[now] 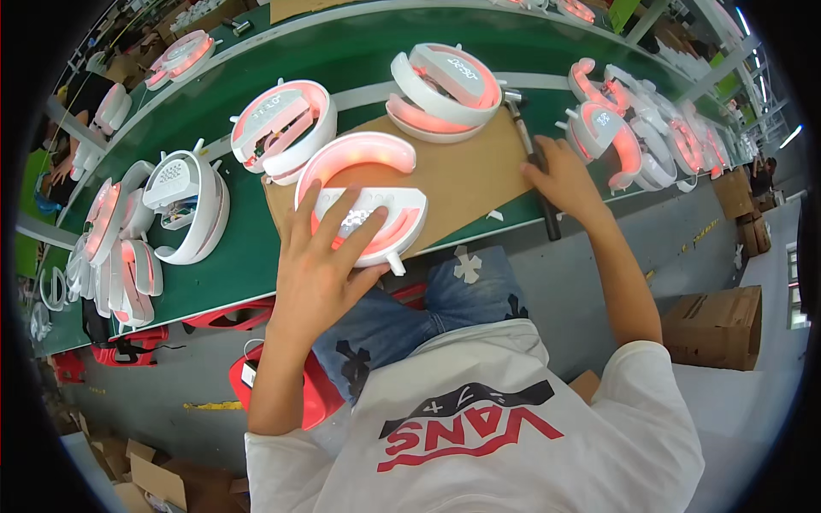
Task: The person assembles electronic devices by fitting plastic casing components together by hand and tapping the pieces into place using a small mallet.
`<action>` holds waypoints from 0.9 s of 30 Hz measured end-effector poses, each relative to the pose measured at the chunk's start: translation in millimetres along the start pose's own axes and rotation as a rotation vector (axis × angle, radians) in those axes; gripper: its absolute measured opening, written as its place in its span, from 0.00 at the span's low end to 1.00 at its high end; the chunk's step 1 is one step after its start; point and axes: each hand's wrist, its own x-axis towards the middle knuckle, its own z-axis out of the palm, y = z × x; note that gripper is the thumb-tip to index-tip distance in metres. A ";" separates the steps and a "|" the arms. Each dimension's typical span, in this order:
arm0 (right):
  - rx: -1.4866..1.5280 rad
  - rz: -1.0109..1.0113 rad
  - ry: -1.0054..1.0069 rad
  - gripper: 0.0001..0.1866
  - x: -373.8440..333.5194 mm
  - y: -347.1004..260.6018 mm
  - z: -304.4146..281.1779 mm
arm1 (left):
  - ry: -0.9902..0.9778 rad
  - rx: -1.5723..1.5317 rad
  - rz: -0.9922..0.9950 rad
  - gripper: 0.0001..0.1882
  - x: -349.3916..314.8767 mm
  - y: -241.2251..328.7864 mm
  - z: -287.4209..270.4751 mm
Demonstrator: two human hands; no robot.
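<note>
Lamp (400, 202) beneath the left grip (318, 267), at the bench (250, 227).
The lamp is at the near-left part of the cardboard sheet (479, 184); the left grip spreads wide over its face, but whether it clasps the lamp cannot be told. White round body, curved arm (359, 150) glowing pink, short peg (396, 264) on the near rim. The right grip (566, 181) curls loosely at the hammer (549, 214); closure unclear.

The left hand (318, 267) hides part of a glowing lamp (398, 201) while the right hand (566, 181) covers part of a hammer (550, 215).
</note>
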 end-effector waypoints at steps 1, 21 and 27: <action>-0.068 -0.064 0.113 0.26 -0.5 9.2 2.0 | -0.004 -0.004 0.017 0.37 1.8 3.2 -1.0; 0.883 0.072 -0.001 0.36 -78.8 -42.7 -81.7 | 0.012 0.318 -0.060 0.33 -0.7 33.5 5.2; 0.928 0.025 -0.386 0.39 -147.2 -56.1 -79.5 | -0.014 0.353 -0.064 0.34 -3.2 36.0 7.8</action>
